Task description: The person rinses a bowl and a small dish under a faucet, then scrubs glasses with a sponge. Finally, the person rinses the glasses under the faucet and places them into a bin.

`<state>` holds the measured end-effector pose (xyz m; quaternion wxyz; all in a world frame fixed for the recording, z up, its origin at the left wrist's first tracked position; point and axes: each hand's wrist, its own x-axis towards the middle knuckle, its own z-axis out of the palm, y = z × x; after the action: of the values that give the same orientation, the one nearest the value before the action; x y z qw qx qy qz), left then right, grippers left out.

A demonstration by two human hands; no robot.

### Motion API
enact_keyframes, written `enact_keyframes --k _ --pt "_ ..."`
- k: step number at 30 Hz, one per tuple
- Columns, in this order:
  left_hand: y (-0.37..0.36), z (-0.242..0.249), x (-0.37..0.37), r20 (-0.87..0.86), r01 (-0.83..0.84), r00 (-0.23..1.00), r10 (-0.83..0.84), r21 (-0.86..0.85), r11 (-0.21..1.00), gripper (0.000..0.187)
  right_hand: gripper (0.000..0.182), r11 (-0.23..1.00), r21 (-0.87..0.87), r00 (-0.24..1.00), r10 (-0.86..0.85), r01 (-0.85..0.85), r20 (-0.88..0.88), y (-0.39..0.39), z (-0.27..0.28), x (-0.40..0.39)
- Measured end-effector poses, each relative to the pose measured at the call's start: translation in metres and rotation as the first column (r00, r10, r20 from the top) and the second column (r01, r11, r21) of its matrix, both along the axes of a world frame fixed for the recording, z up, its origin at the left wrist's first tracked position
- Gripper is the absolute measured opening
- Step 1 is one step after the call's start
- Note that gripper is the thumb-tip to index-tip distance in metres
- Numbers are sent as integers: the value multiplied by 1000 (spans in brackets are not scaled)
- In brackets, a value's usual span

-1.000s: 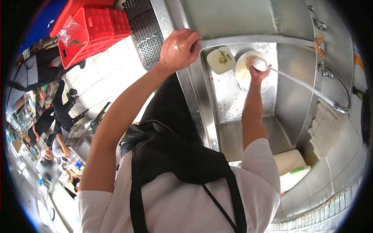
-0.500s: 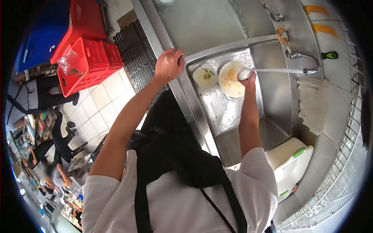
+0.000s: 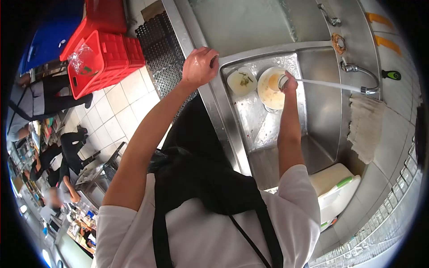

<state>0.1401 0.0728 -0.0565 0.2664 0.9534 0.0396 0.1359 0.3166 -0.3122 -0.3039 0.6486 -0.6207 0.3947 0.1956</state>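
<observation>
My right hand [image 3: 290,83] grips a small white cup [image 3: 282,81], tilted over a larger white bowl [image 3: 270,99] with yellowish liquid in it. A stream of water from the curved faucet [image 3: 370,90] reaches my right hand. Left of that bowl, a second white bowl [image 3: 241,90] with green scraps sits in the metal sink [image 3: 319,98]. My left hand [image 3: 200,66] is curled in a loose fist by the sink's front edge, with a dark hollow between thumb and fingers and nothing visible in it.
Beyond the divider lies another basin [image 3: 250,27] with cloudy water. A white cloth [image 3: 364,127] hangs past the faucet, and a white container [image 3: 335,187] with green handles stands right of the sink. Red crates [image 3: 105,67] are on the floor at left; other people stand farther off.
The small cup in my right hand has turned and moved out of the direct stream, showing its rim. My left hand has shifted slightly up. The whole view has shifted a little.
</observation>
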Motion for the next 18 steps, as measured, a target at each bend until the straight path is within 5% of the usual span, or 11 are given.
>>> enact_keyframes --k 3,8,10,11,12,13,14,15,17,18 --pt "-1 4 0 -13 -3 1000 3 -8 1000 12 44 991 132 999 -27 21 44 0 22 -9" --pt "1 1 1 22 9 1000 -9 2 1000 13 45 995 81 994 -72 66 76 -3 31 -10" --pt "0 0 -1 -6 10 1000 -10 3 1000 13 48 972 -223 883 173 -81 437 -6 23 -17" --pt "0 0 0 -5 9 1000 -9 1 1000 14 48 971 -226 883 176 -82 434 -10 21 -19" --pt "0 0 -1 -4 6 1000 -6 0 1000 14 50 800 -579 812 439 -158 385 -11 23 -24" --pt "0 1 -1 -4 2 1000 -2 0 1000 14 53 505 -845 718 654 -178 239 -4 35 -27" --pt "-1 1 -1 -1 -7 1000 7 -4 1000 14 57 397 -910 658 718 -119 227 -9 22 -26" --pt "-1 2 -2 1 -16 1000 16 -7 1000 13 57 397 -910 654 721 -121 228 -4 32 -27" --pt "-1 1 -1 34 -14 999 14 -2 1000 13 57 625 -757 808 538 -190 241 5 60 -35" --pt "-1 0 0 68 -8 998 8 2 1000 12 51 734 -658 812 482 -169 330 -10 30 -32"
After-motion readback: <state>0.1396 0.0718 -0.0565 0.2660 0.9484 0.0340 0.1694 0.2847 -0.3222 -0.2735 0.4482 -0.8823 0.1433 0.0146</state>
